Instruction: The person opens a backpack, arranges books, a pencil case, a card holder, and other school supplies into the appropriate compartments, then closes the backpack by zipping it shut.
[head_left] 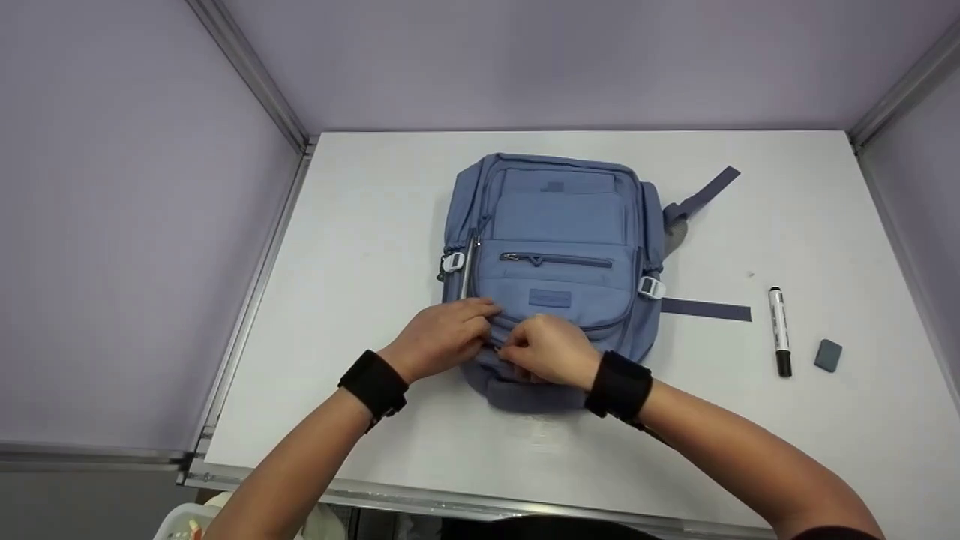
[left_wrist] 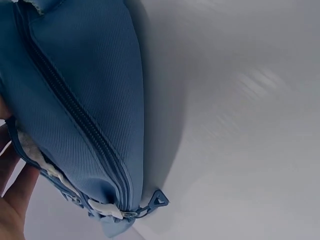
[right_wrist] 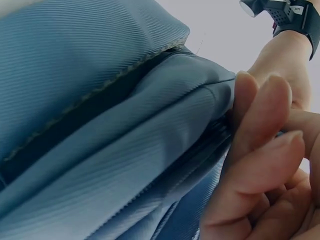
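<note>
A blue backpack lies front up on the white table, its base toward the person. At its lower left, the left hand grips the fabric by the front pocket's edge; in the left wrist view its fingers are bent against an opened zip edge. Close beside it, the right hand pinches a small zipper pull at the lower front, thumb against curled fingers. Fabric folds bunch next to the right hand in the right wrist view. Another zipper pull hangs from the side zip.
Right of the backpack, a dark strap lies flat and another strap angles upward. A black-capped marker and a small grey-blue block lie farther right. White buckles sit on the bag's sides. A white basket stands below the table's front left.
</note>
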